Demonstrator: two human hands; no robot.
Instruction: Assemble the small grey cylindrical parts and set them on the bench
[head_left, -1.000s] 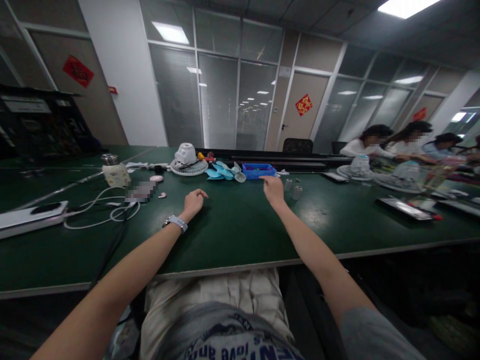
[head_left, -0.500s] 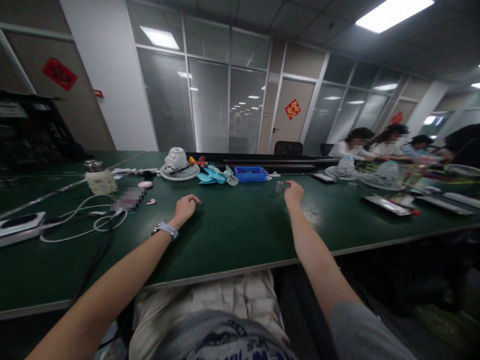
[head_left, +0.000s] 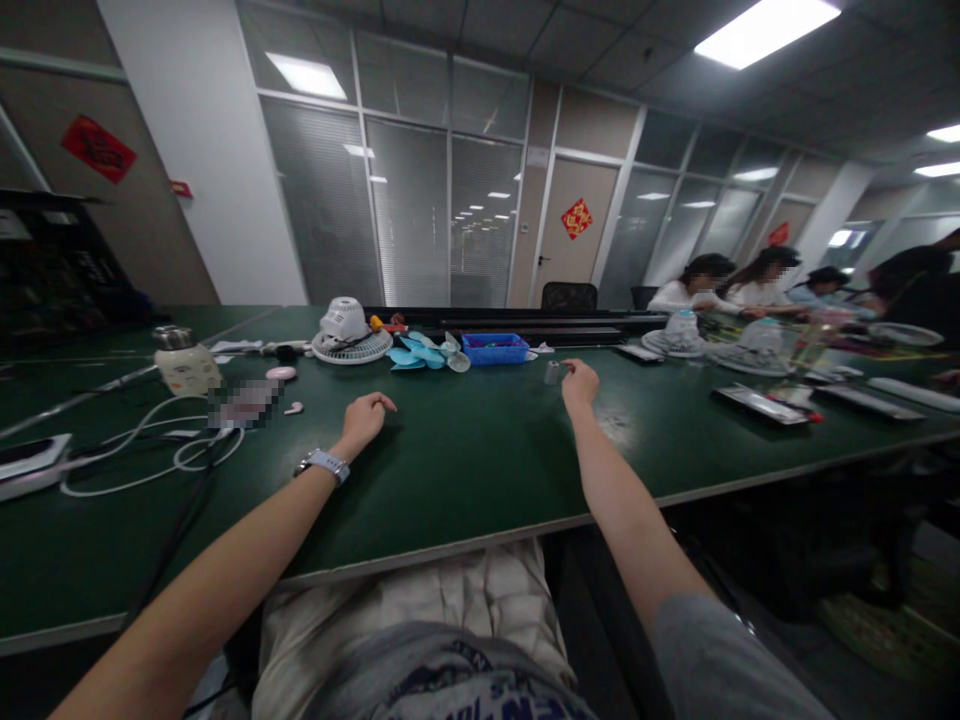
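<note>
My left hand [head_left: 365,420] rests on the green table [head_left: 465,470], its fingers loosely bent and the index finger pointing right. It holds nothing that I can see, and a watch [head_left: 324,464] is on that wrist. Farther right, my right hand [head_left: 580,384] lies just beside a small grey metallic cylinder [head_left: 552,373]. That cylinder stands upright on the tabletop, a narrow gap from the fingertips. The right index finger and thumb look slightly apart; the other fingers are curled and partly hidden.
Ahead are a blue bin [head_left: 495,348], light-blue fan blades [head_left: 420,351] and a white fan part [head_left: 345,322] on its round grille. Left lie a bottle [head_left: 187,370], an earbud [head_left: 294,408] and white cables [head_left: 112,492]. Trays [head_left: 761,405] and people [head_left: 697,285] are at right.
The whole scene has shifted slightly left as my head turned a little. Both hands keep nearly the same place on the table, and the cylinder still stands beside my right hand.
</note>
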